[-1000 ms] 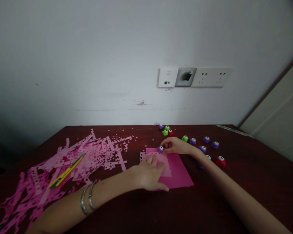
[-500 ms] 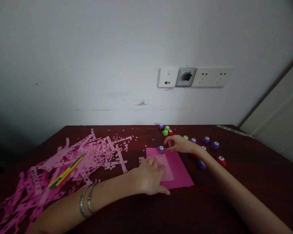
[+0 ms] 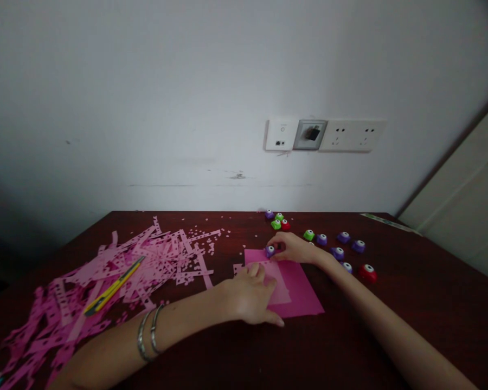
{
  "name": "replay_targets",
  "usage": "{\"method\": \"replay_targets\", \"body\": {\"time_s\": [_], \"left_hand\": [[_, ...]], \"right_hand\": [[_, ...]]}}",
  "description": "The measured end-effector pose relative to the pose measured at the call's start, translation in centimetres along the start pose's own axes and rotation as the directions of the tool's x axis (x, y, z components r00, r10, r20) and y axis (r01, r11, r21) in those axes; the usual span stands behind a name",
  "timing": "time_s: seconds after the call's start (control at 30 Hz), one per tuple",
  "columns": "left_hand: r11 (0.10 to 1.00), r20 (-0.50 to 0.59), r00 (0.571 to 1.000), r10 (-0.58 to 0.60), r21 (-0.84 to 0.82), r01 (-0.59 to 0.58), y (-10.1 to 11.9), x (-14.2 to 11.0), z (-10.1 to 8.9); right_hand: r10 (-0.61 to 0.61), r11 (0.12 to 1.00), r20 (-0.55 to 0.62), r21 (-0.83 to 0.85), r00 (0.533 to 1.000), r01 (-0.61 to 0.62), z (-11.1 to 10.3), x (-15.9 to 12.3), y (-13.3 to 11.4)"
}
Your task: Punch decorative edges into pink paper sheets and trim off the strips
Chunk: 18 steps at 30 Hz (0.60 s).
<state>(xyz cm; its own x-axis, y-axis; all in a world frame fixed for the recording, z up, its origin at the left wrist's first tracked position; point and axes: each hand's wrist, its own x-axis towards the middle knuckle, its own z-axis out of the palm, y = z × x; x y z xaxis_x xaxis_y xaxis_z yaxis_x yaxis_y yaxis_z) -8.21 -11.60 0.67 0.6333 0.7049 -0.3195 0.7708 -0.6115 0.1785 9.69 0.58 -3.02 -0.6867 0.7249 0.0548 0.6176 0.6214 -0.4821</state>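
Observation:
My left hand [image 3: 250,292] lies spread over a light pink sheet [image 3: 282,292], pressing it against a darker pink sheet [image 3: 303,295] underneath. A small strip with punched holes [image 3: 238,268] sticks out at the left of these sheets. At their far edge stands a small purple craft punch [image 3: 270,251] with a white-and-dark round top. My right hand [image 3: 290,246] has its thumb and fingers closed around this punch from the right. The paper's edge under the punch is hidden.
Cut pink strips [image 3: 146,254] and tiny punched bits heap up on the left, with a yellow utility knife [image 3: 114,287] on top. Other punches stand at the back and right, among them a red punch [image 3: 368,272] and a green punch [image 3: 308,235]. Behind the table [image 3: 211,357] is a wall with sockets [image 3: 345,135].
My right hand has moved left and its fingers have closed around the purple punch. More punches show behind the right forearm. My left hand stays on the paper.

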Motion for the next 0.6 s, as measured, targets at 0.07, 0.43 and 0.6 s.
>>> {"method": "replay_targets", "body": {"time_s": [0.07,0.43,0.6], "left_hand": [[1.0,0.001,1.0,0.003,-0.004,-0.003,-0.1,0.1,0.0],[0.999,0.039,0.999,0.008,-0.052,-0.006,-0.7,0.5,0.4],[1.0,0.039,0.999,-0.004,-0.024,0.005,-0.6,0.4,0.3]], "right_hand": [[0.018,1.0,-0.014,-0.009,1.0,-0.018,-0.9,-0.3,0.0],[0.447,0.864,-0.319,-0.087,0.836,-0.496,-11.1,-7.2,7.3],[0.595,0.77,-0.324,-0.033,0.736,-0.637,-12.0,-11.8,12.6]]}}
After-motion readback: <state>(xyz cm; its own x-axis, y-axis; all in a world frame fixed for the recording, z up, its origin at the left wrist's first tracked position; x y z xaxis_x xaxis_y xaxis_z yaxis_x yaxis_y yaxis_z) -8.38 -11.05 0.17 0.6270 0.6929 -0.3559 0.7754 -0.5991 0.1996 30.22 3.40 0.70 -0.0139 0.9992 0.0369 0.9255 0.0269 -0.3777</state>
